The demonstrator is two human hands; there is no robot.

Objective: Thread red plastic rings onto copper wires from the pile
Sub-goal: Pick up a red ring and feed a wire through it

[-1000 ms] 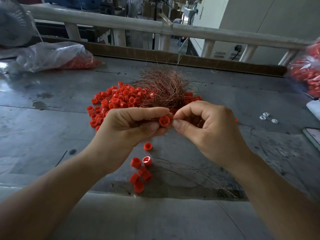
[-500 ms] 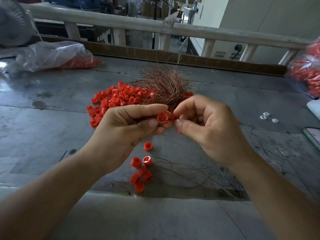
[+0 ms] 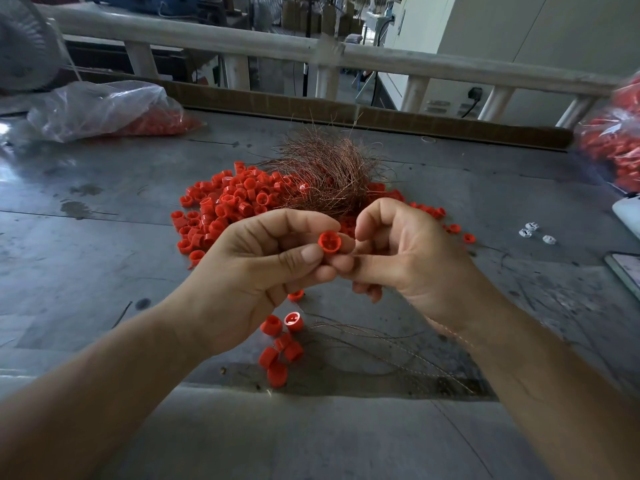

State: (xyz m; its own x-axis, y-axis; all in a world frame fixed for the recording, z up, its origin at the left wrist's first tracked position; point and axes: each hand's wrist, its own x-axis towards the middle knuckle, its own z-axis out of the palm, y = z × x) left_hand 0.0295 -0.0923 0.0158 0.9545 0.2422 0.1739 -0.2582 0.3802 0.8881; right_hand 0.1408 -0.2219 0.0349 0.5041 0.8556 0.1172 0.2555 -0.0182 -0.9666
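Red ring (image 3: 329, 242), wire (image 3: 450, 332) pinched; ring pile (image 3: 228, 202) behind.

place: workshop (factory-like) | signs: scuffed metal bench (image 3: 86, 271); heaped red rings (image 3: 235, 199); copper wires (image 3: 329, 174); bagged stock (image 3: 104, 109); railing (image 3: 433, 64)

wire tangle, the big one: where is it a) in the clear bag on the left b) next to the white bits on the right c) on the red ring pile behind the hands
c: the wire tangle lies on the ring pile, beyond the left hand and right hand.
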